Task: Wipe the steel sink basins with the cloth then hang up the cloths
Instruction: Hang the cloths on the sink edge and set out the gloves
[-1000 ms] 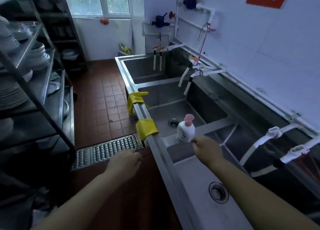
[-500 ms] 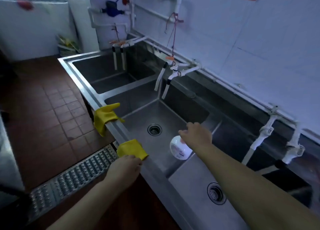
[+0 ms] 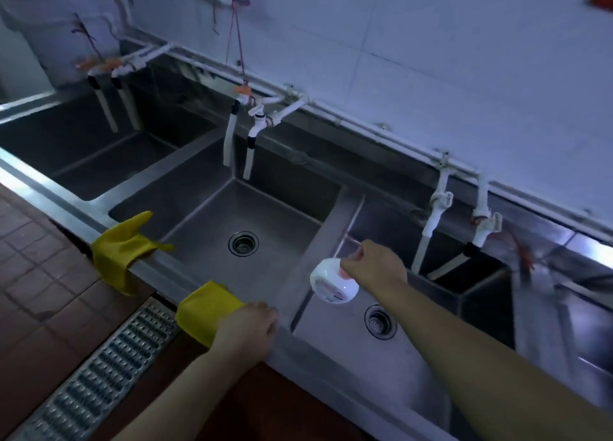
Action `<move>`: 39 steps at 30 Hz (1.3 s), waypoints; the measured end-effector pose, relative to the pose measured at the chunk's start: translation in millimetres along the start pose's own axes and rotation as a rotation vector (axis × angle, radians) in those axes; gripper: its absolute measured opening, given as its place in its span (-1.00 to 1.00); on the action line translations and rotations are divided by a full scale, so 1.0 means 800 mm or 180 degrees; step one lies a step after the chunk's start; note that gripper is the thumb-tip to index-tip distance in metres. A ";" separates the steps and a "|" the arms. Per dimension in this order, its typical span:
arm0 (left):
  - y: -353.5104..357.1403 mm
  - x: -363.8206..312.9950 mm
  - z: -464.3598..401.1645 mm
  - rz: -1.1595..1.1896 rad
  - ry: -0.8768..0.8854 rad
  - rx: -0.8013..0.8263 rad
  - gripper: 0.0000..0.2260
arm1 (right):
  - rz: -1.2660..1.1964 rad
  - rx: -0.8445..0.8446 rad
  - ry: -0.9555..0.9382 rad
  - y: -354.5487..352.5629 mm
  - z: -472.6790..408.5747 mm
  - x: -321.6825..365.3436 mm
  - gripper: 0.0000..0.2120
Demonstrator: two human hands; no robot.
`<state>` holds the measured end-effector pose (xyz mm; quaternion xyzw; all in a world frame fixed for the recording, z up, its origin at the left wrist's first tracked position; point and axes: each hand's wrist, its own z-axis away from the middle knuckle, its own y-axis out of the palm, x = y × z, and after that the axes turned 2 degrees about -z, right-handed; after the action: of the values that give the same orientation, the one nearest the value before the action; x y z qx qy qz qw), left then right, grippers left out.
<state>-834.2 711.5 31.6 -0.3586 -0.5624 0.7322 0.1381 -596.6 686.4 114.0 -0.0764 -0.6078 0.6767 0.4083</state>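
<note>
A person stands at a long stainless steel sink unit (image 3: 212,284) with three basins. The left hand (image 3: 247,329) rests on the front rim, fingers curled onto the edge of a folded yellow cloth (image 3: 207,308) draped there. The right hand (image 3: 374,268) grips the top of a white plastic soap bottle (image 3: 333,284) above the divider. A yellow rubber glove (image 3: 121,250) hangs over the rim further left.

**Steel sink unit and what rests on it**

Long steel sink unit (image 3: 212,276) along the wall, three basins side by side. Draped over the near rim: one yellow glove (image 3: 121,251) to the left, another yellow glove (image 3: 207,308) nearer the middle. Standing on the divider right of the middle basin: white soap bottle (image 3: 333,283).
</note>
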 end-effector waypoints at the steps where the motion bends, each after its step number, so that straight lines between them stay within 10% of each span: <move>1: 0.001 -0.011 -0.007 0.0024 0.0069 0.0039 -0.83 | -0.0117 -0.0040 0.0036 -0.007 0.007 -0.016 -0.88; 26: 0.258 -0.699 0.038 -0.0870 0.2413 0.1182 -0.73 | 0.0604 -0.0981 0.1429 -0.236 0.378 -0.750 -0.85; 39: 0.359 -0.900 -0.025 -0.0864 0.2765 0.1399 -0.71 | 0.0306 -0.1019 0.2049 -0.296 0.393 -0.954 -0.80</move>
<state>-255.1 195.7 31.0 -0.5162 -0.3272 0.5919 0.5255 -176.5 -62.5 102.0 -0.3770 -0.5421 0.5327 0.5293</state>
